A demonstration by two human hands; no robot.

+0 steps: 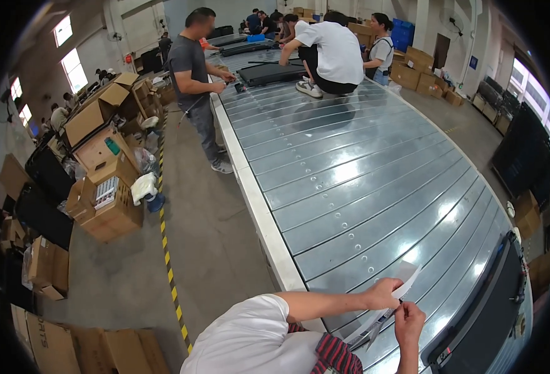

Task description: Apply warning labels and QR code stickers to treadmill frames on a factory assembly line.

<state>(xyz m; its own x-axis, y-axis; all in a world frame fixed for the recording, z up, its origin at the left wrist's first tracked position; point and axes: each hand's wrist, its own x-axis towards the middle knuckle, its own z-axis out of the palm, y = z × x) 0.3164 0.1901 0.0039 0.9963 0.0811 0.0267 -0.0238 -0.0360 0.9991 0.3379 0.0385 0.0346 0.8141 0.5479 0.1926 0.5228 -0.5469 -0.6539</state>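
Observation:
My left hand (pixel 384 293) and my right hand (pixel 409 321) meet over a wide conveyor of grey metal slats (pixel 349 187). Between them is a small white paper sheet (pixel 407 275); my left hand grips it from the left, with its corner sticking up past the fingers. My right hand pinches its lower edge, and a pale strip (pixel 368 327) hangs down and to the left below the hands. A long black flat panel (pixel 487 318) lies on the slats just right of my hands.
A person in a grey shirt (pixel 191 68) stands at the conveyor's left edge; another in white (pixel 334 53) crouches on it by a black panel (pixel 268 73). Open cardboard boxes (pixel 103 187) line the floor on the left, beside a yellow-black stripe (pixel 166 249).

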